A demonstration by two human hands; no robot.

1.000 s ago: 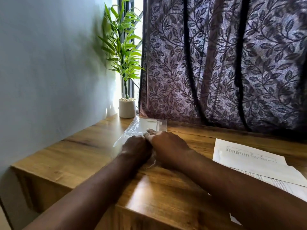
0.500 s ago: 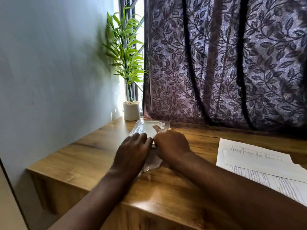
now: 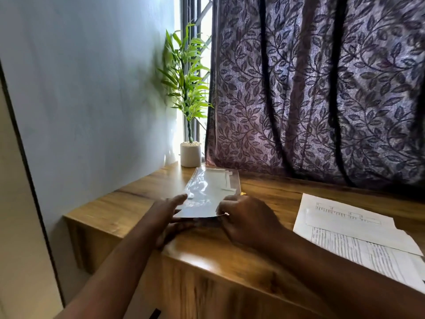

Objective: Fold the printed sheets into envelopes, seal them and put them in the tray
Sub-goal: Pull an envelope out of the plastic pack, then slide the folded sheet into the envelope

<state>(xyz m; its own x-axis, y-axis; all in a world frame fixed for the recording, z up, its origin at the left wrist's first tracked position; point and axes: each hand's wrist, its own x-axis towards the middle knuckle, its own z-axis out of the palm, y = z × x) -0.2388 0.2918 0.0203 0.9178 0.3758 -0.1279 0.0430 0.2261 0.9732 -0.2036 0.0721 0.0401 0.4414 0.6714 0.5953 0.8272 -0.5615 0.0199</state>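
A clear plastic pack of white envelopes (image 3: 208, 192) lies lengthwise on the wooden desk (image 3: 138, 203), with its near end raised slightly off the wood. My left hand (image 3: 167, 217) holds the pack's near left corner, thumb on top and fingers underneath. My right hand (image 3: 246, 217) pinches the near right corner. Printed sheets (image 3: 349, 229) lie in a loose overlapping pile to the right of my right arm. No tray is in view.
A small potted plant (image 3: 190, 154) stands at the back of the desk by the window, just beyond the pack. A leaf-patterned curtain (image 3: 322, 100) hangs along the desk's far edge. A pale wall (image 3: 92, 100) borders the left side.
My hands were bunched together on top of the crumpled pack; now they are apart at its two near corners. The pack is stretched out flat with its near end lifted.
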